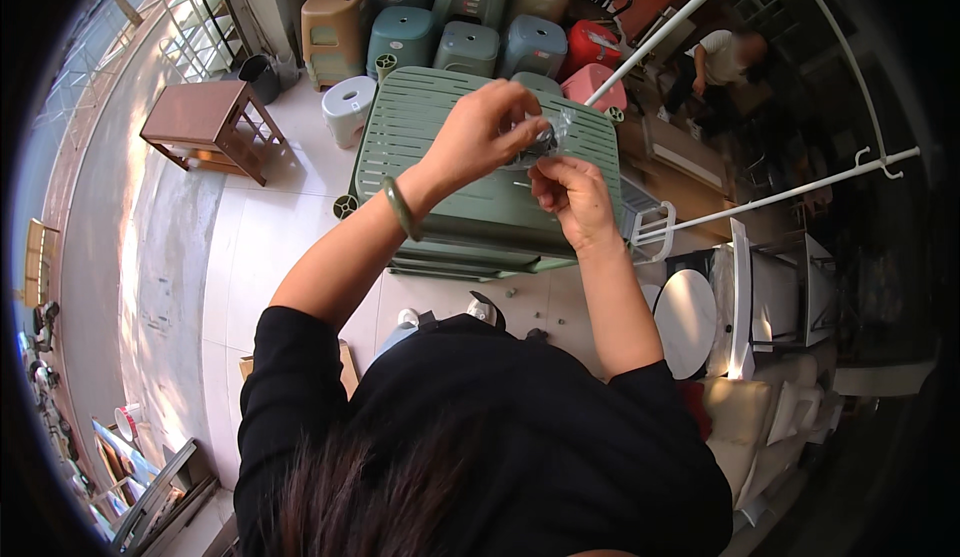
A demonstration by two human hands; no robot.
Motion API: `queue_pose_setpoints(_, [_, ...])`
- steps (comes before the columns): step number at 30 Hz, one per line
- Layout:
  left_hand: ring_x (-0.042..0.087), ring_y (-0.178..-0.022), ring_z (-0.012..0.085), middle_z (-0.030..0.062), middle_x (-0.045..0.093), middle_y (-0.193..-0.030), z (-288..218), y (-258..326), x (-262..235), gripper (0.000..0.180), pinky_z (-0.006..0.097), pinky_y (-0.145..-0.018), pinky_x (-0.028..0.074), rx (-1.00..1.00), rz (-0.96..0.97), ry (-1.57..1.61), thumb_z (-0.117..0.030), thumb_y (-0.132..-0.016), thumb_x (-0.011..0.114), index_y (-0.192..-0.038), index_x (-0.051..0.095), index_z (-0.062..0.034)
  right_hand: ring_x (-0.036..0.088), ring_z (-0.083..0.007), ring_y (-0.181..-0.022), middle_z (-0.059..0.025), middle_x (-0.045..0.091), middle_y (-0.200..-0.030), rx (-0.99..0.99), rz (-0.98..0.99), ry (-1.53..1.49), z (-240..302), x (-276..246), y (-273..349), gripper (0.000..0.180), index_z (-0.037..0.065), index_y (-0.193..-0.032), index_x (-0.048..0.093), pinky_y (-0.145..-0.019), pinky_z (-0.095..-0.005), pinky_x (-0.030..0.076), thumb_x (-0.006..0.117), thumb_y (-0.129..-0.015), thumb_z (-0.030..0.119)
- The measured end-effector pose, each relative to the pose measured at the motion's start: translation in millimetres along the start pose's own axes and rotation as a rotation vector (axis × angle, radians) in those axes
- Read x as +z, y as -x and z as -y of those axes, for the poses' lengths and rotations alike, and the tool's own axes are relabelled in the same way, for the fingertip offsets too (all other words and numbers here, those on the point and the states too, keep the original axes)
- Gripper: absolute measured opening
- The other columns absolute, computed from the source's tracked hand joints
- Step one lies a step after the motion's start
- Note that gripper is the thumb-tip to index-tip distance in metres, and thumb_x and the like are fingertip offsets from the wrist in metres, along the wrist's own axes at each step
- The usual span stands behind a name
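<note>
A small clear plastic bag (562, 129) with dark little pieces inside is held between my two hands, above a green slatted panel. My left hand (485, 132), with a green bangle (402, 209) on its wrist, has its fingers curled at the bag's left side. The thumb and fingers of my right hand (575, 192) pinch together at its lower edge. What the pieces in the bag are is too small to tell. The panel is the top of a green plastic storage unit (440, 179), with round wheel-like parts (345, 207) at its corners.
Stacked plastic stools (333, 32) stand behind the unit, with a white stool (349, 107) at its far left. A brown wooden table (195, 112) is on the left. White metal poles (800, 192) cross at right. Small pieces (511, 293) lie on the floor. Another person (718, 62) is far right.
</note>
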State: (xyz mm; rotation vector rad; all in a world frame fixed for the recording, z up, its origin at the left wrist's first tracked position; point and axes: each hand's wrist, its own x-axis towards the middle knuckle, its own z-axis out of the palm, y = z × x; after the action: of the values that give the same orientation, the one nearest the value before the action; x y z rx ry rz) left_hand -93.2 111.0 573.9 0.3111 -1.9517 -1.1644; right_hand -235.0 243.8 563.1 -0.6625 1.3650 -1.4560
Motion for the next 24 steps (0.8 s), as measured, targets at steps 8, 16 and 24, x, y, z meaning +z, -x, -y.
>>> queue_pose_setpoints(8, [0.063, -0.075, 0.0307, 0.0087, 0.062, -0.084, -3.2, 23.2, 4.6, 0.008, 0.038, -0.066, 0.051, 0.215, 0.095, -0.351, -0.008, -0.08, 0.066, -0.089, 0.066, -0.0074, 0.048, -0.0086, -0.052, -0.0025, 0.058, -0.064, 0.09, 0.032, -0.225, 11.8, 4.2, 7.7, 0.021, 0.0, -0.078, 0.064, -0.046, -0.0189, 0.035, 0.064, -0.09, 0.018])
queue_pose_setpoints(16, [0.061, -0.071, 0.0329, 0.0109, 0.06, -0.08, -6.0, 16.4, 4.5, 0.005, 0.039, -0.062, 0.05, 0.124, -0.007, -0.313, -0.006, -0.082, 0.065, -0.086, 0.063, -0.006, 0.054, -0.0101, -0.056, -0.003, 0.063, -0.074, -0.648, -0.287, 0.657, 30.2, 16.8, 23.9, 0.011, 0.0, -0.087, 0.065, -0.051, -0.0236, 0.043, 0.066, -0.088, 0.011])
queue_pose_setpoints(24, [0.06, -0.07, 0.0359, 0.013, 0.059, -0.08, -2.1, 6.1, 30.5, 0.005, 0.043, -0.062, 0.049, 0.186, -0.036, -0.314, -0.006, -0.082, 0.064, -0.086, 0.063, -0.004, 0.064, -0.024, -0.062, -0.0093, 0.065, -0.084, -0.859, -0.327, 1.127, 31.1, 15.4, 5.5, 0.006, 0.002, -0.084, 0.066, -0.058, -0.0339, 0.05, 0.067, -0.078, 0.003])
